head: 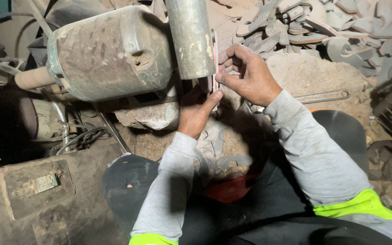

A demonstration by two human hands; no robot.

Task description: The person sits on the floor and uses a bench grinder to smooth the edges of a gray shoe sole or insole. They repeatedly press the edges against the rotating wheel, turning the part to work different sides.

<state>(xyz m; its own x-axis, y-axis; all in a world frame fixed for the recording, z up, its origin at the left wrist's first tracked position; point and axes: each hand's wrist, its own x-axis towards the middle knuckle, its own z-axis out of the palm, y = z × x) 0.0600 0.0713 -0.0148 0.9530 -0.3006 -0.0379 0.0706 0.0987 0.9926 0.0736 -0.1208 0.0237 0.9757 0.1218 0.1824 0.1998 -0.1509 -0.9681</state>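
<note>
From the head view, both hands meet at a thin flat sole piece point(215, 68), pale with an orange edge, held upright on its edge against the dusty cylindrical drum point(190, 36) of a grinding machine. The right hand point(246, 77) pinches the piece from the side, thumb below and curled fingers above, closed tight on its rim. The left hand point(197, 111) comes up from beneath, its thumb and fingers shut around the lower end of the same piece, though shadow hides just where the fingertips sit. Left of the drum bulges the grimy motor housing point(110, 54). A heap of cut grey sole shapes point(332, 27) lies beyond the hands, a spanner point(323, 96) rests on the dirt nearby, and more cutouts point(225, 163) sit in the lap.
</note>
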